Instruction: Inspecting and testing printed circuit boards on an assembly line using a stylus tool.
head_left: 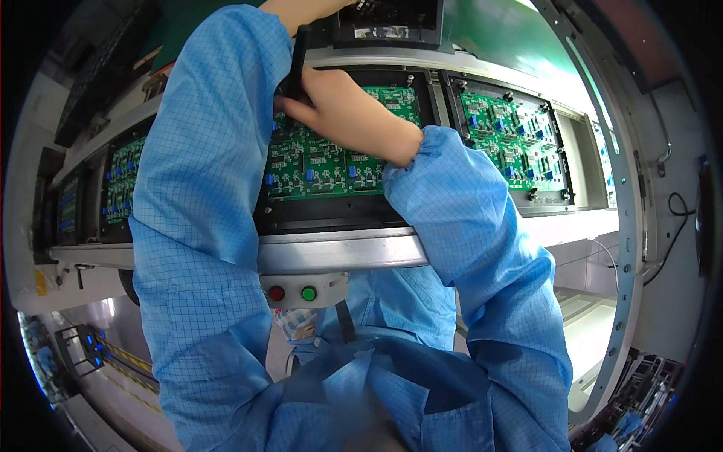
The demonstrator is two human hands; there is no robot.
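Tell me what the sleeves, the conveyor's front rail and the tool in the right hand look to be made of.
Sleeves: thin woven fabric, matte blue with a fine grid pattern, creased, likely cleanroom cloth. Front rail: brushed metal, probably aluminium, with soft grey reflections. Tool in the right hand: matte black, seemingly plastic or rubber; its tip is hidden.

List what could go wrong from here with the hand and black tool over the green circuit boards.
1. The right hand grips a black tool right over the green circuit board panel; a slip might scrape or knock the small blue components.
2. The right sleeve lies across the panel's edge and could drag on parts.
3. The left sleeve hides part of the panel, and the left hand is mostly out of view, so contact there may go unnoticed.
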